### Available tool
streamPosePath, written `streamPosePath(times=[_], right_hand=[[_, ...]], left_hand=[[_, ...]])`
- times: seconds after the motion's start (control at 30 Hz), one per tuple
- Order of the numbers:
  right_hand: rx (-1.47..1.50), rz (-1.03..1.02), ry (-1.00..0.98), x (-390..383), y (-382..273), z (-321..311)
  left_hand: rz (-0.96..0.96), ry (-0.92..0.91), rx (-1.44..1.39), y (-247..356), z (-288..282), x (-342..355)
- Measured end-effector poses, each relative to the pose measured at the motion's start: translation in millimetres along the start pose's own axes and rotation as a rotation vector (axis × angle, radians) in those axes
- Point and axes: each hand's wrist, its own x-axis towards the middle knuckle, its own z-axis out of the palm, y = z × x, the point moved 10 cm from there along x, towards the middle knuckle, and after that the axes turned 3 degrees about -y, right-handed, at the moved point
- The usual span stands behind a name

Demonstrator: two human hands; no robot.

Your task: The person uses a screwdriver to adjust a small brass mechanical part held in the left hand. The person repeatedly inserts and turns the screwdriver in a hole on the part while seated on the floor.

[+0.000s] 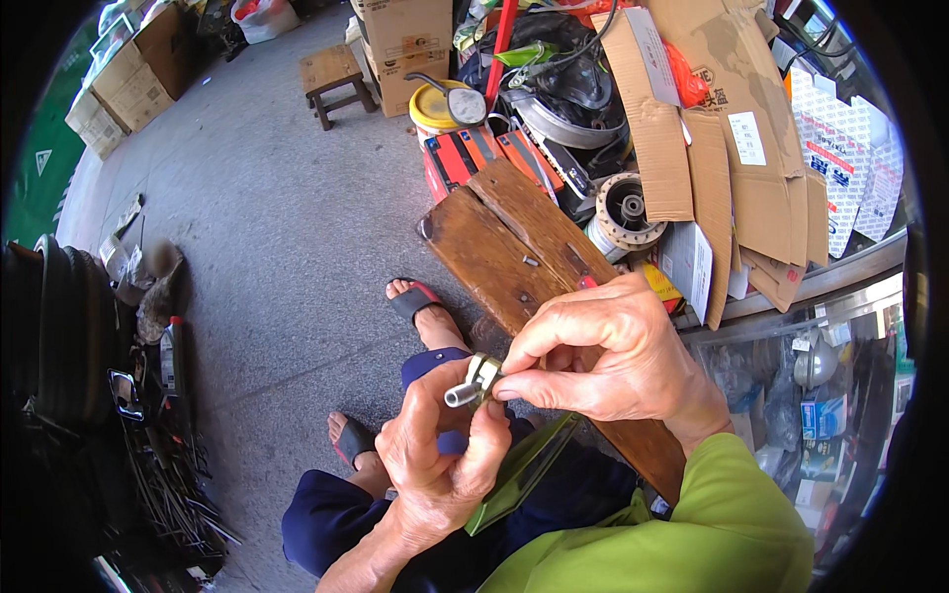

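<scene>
A small metal fitting point(476, 381) with a hollow tube end and a nut-like collar is held in front of me, above my lap. Thumb and fingers of my left hand point(435, 455) close around it from below and the left. From the other side my right hand point(618, 356) pinches its far end between thumb and forefinger, which cover that end. Under and beyond my right hand runs a brown wooden bench point(484, 247). A tiny metal piece point(531, 261) lies on the bench top, and a small red thing point(588, 283) shows beside my right knuckles.
Beyond the bench are a wheel hub point(630, 210), red-and-black boxes point(463, 158), a yellow-lidded bucket point(432, 106) and a mirror point(466, 106). Flattened cardboard point(712, 188) leans over a glass case point(791, 395) at right. A wooden stool point(331, 74) stands far off; metal rods point(178, 484) lie left.
</scene>
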Motion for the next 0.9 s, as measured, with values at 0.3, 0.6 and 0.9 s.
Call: streamPosePath(times=[0.3,0.6,0.9], right_hand=[[-0.046,-0.081,0.072,0.3,-11.3,-0.7],[-0.383,-0.328,0.173,-9.7,-38.4,3.7],[-0.568,-0.352,0.130,-7.4,-27.1,17.6]], left_hand=[[0.132,0.082,0.098,12.4,-6.9,-2.2],[0.024,0.019,0.060,2.2,-4.0,-1.5],[-0.397,-0.059,-0.459,-28.3,11.2,0.8]])
